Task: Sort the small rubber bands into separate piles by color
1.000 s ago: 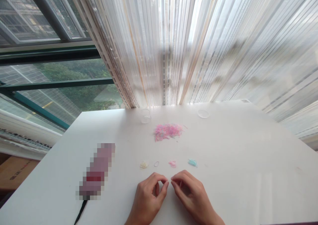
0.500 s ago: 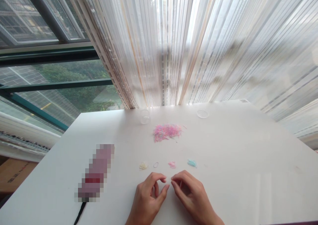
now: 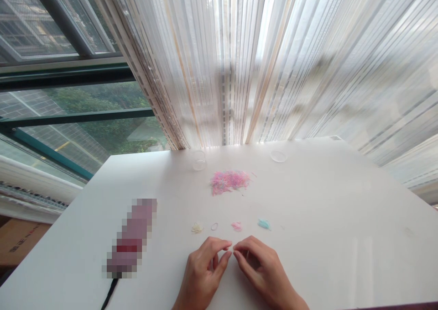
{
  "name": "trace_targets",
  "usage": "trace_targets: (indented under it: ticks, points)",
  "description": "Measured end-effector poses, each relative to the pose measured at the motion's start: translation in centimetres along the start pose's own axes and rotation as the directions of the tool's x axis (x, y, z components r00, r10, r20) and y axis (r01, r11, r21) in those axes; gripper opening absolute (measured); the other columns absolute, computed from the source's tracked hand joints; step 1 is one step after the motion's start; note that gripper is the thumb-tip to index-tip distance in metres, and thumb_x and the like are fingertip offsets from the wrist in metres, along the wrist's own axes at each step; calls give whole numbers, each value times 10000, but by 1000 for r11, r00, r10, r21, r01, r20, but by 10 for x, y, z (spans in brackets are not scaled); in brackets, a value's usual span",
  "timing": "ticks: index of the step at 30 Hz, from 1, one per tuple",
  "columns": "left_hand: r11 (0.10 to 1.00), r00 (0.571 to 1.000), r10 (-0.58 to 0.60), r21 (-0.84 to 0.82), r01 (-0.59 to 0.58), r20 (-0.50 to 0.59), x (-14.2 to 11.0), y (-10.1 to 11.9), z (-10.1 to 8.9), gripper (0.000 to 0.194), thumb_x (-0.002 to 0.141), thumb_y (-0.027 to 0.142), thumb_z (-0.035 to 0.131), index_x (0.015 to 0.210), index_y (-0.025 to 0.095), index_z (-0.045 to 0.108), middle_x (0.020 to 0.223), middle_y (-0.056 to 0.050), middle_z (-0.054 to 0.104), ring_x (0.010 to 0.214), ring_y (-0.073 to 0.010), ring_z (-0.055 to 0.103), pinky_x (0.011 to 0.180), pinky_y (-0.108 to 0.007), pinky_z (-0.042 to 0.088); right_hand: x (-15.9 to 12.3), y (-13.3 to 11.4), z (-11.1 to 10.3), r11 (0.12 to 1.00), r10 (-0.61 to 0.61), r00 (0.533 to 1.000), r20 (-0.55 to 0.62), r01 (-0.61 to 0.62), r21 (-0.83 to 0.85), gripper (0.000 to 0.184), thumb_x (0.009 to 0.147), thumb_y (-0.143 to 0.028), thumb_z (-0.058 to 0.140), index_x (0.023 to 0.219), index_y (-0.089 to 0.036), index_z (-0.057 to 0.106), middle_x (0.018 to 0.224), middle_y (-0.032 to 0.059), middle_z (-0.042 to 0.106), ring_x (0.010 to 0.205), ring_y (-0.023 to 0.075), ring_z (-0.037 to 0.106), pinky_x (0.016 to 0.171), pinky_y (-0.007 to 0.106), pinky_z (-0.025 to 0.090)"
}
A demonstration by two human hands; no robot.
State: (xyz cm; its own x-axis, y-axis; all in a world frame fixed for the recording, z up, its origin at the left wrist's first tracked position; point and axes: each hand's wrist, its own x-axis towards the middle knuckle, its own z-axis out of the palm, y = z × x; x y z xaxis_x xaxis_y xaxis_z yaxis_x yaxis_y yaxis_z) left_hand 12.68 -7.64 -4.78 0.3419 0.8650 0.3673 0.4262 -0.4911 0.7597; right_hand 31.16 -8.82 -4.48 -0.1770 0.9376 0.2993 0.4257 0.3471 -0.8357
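Observation:
My left hand (image 3: 206, 270) and my right hand (image 3: 263, 266) are at the near middle of the white table (image 3: 325, 228), fingertips almost meeting. Thumb and index finger of each are bent into a pinch; anything between the tips is too small to make out. Just beyond them is a row of small elastic bands: a pale yellow bunch (image 3: 196, 228), a single lilac band (image 3: 214, 226), a pink bunch (image 3: 236, 226) and a turquoise bunch (image 3: 263, 223). Farther back spreads a large pile of mixed, mostly pink bands (image 3: 230, 182).
At the table's back stand a clear plastic tub (image 3: 199, 160) and, to its right, a round clear lid (image 3: 278, 156). A blurred-out purple object (image 3: 132, 237) with a black strap (image 3: 110, 294) lies on the left. Striped curtains (image 3: 222, 72) hang behind, beside a window (image 3: 102, 95).
My left thumb and index finger have drawn closer together. The fingertips of both hands are slightly nearer each other. The bands on the table stay put.

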Motion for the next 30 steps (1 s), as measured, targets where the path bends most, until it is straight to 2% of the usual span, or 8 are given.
trace_targets:
  ticks: [12,30]
  points:
    - [999,999,-32,22,33,-14,1,1,1,53,944,205,587,928,196,636,839,-27,674,573,-90,548,544,-172,487,0,-4,-2,1000,5,1000,6,-5,5,145,955,-198,530,905,-204,666,783,21,679,679,135,624,659,225,507]
    - [999,999,-46,26,47,-20,1,1,1,72,947,209,580,911,195,641,819,-24,678,565,-92,553,536,-172,480,-1,-1,-1,1000,19,1000,25,-19,19,101,941,-188,553,943,-207,653,807,18,671,704,134,623,672,231,502]
